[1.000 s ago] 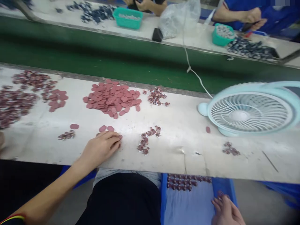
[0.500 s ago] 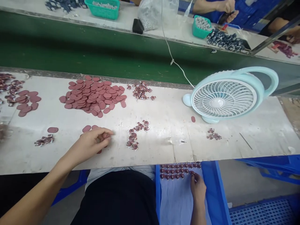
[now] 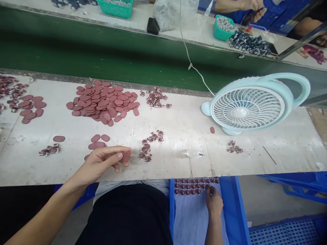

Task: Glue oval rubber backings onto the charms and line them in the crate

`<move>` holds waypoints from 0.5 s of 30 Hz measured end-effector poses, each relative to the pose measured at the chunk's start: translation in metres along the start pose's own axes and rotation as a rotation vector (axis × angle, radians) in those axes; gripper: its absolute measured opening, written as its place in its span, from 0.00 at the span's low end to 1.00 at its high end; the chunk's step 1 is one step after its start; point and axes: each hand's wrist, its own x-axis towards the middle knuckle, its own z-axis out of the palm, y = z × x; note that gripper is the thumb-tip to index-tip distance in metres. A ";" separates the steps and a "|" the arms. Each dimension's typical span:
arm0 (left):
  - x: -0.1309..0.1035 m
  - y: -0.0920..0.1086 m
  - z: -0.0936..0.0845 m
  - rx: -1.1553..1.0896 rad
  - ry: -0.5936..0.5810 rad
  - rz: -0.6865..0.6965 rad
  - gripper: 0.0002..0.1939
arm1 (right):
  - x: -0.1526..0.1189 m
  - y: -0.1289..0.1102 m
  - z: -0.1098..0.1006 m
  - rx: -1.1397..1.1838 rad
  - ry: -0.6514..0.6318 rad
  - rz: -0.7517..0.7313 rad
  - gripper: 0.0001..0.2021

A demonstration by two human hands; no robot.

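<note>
Over the table's front part, my left hand (image 3: pixel 100 164) pinches a reddish-brown oval disc (image 3: pixel 126 156) between thumb and fingers. Several loose oval discs (image 3: pixel 96 145) lie beside and partly under that hand. Just right of its fingertips is a short line of small brown-and-white parts (image 3: pixel 145 148) on the table. Down in the blue crate (image 3: pixel 231 204), my right hand (image 3: pixel 214 203) has its fingertips closed at a small reddish-brown piece (image 3: pixel 208 186), at the end of a row. Similar pieces (image 3: pixel 187 186) stand in rows on the white sheet (image 3: pixel 189 217); the fingers partly hide that piece.
A large pile of oval discs (image 3: pixel 102 103) and a heap of small parts (image 3: pixel 156 98) lie at the table's back. A light-blue fan (image 3: pixel 247 107) stands at right, its cord running back. A small clear bottle with a dark tip (image 3: pixel 194 153) lies mid-table. Co-workers' hands (image 3: pixel 255 8) are beyond.
My left hand has moved right and lifted off the loose discs, and an oval disc now shows in its fingers. My right hand has shifted slightly up and left at the row's end.
</note>
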 end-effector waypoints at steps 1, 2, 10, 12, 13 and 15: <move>-0.001 0.000 -0.001 -0.036 0.009 -0.016 0.13 | -0.003 -0.006 -0.005 0.046 0.017 0.014 0.15; -0.002 -0.001 -0.002 -0.077 0.020 -0.032 0.13 | -0.006 -0.013 -0.010 0.103 0.044 0.028 0.14; -0.016 -0.014 0.012 -0.499 -0.011 -0.162 0.08 | -0.092 -0.132 -0.056 0.993 0.104 -0.011 0.17; -0.017 -0.016 0.027 -0.602 -0.071 -0.175 0.07 | -0.112 -0.171 -0.056 1.203 -0.184 -0.029 0.22; -0.017 -0.016 0.036 -0.653 -0.102 -0.178 0.06 | -0.116 -0.190 -0.054 1.337 -0.361 -0.019 0.25; -0.018 -0.016 0.052 -0.747 -0.157 -0.186 0.06 | -0.113 -0.224 -0.048 1.741 -0.855 0.053 0.30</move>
